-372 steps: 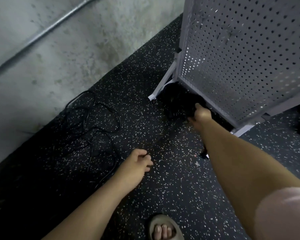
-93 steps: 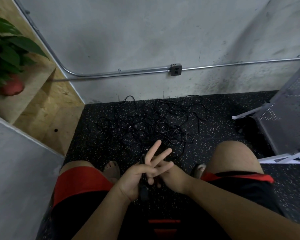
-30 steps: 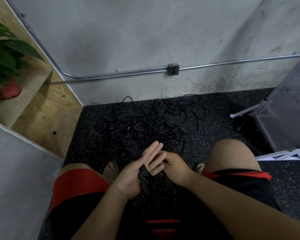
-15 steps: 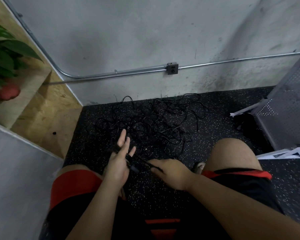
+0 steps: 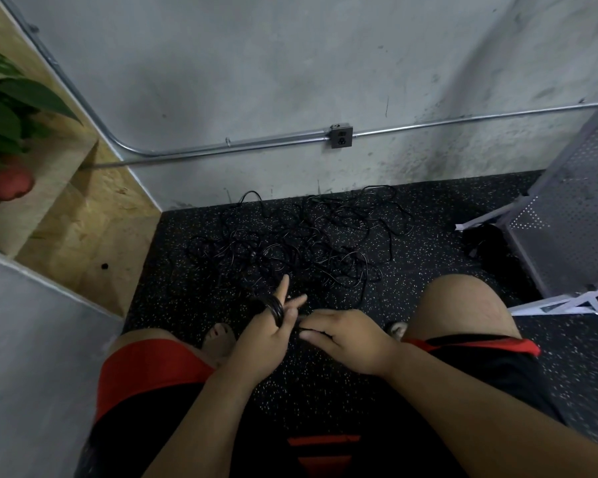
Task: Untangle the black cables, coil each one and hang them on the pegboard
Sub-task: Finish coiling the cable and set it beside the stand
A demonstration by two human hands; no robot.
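Observation:
A tangle of black cables (image 5: 301,246) lies on the speckled floor in front of my knees. My left hand (image 5: 266,334) is held up with fingers straight, and several turns of one black cable coil (image 5: 275,307) are wrapped around its fingers. My right hand (image 5: 346,339) sits just to the right of it, fingers curled, pinching the same cable close to the coil. The grey pegboard (image 5: 580,208) stands on its white legs at the right edge; no cable shows on its visible face.
A concrete wall with a metal conduit and outlet box (image 5: 340,135) rises behind the tangle. A wooden shelf unit (image 5: 73,219) with a potted plant (image 5: 4,139) is at the left. My bent knees (image 5: 460,305) flank the hands.
My hands have come back together; my left hand moved right and more turns of cable now circle its fingers. My right hand has drawn in close to it.

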